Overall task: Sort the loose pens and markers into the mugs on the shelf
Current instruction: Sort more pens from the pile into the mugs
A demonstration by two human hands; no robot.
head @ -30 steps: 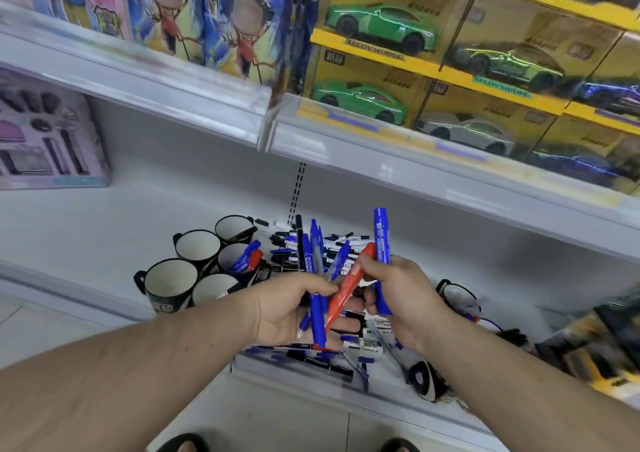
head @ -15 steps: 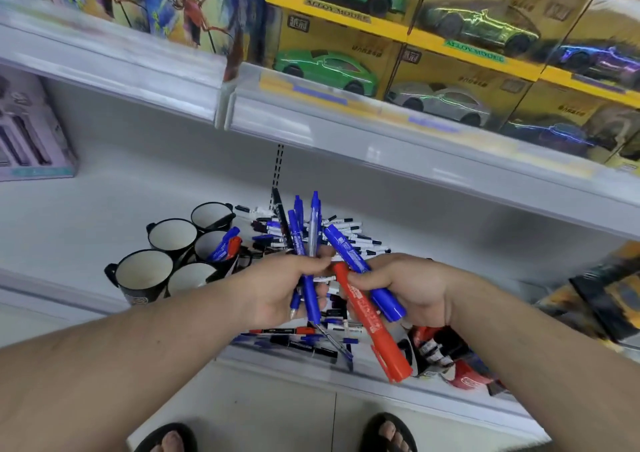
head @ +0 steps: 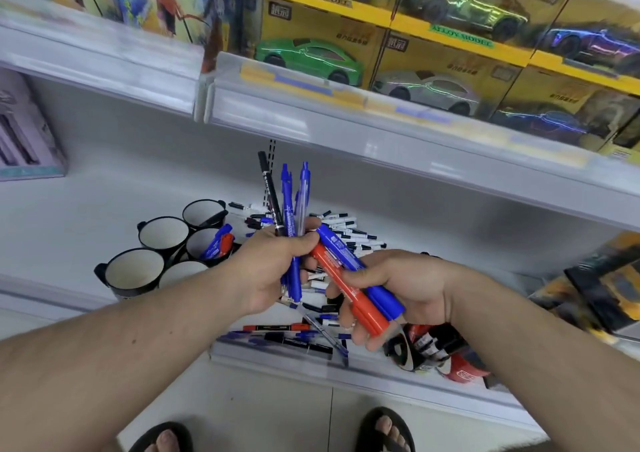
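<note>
My left hand (head: 273, 268) grips a bundle of thin pens (head: 289, 206), blue ones and a black one, standing upright above the shelf. My right hand (head: 398, 289) holds a thick red marker (head: 349, 296) and a thick blue marker (head: 360, 271) side by side, slanted down to the right. Behind the hands a heap of loose pens (head: 346, 230) lies on the white shelf (head: 86, 209). Several black mugs with white insides stand at the left; one mug (head: 204, 244) holds a blue and a red marker, the front mug (head: 133, 271) looks empty.
A shelf edge (head: 346, 119) with toy car boxes (head: 311, 57) overhangs the work area. A purple box (head: 24, 147) stands far left. A red and black item (head: 440, 354) lies at the shelf's front right. My sandalled feet (head: 384, 431) show on the floor below.
My right hand swung the red and blue markers from upright to slanting down and right, then closed its grip on them. The view shifted up and right; the left hand kept its bundle.
</note>
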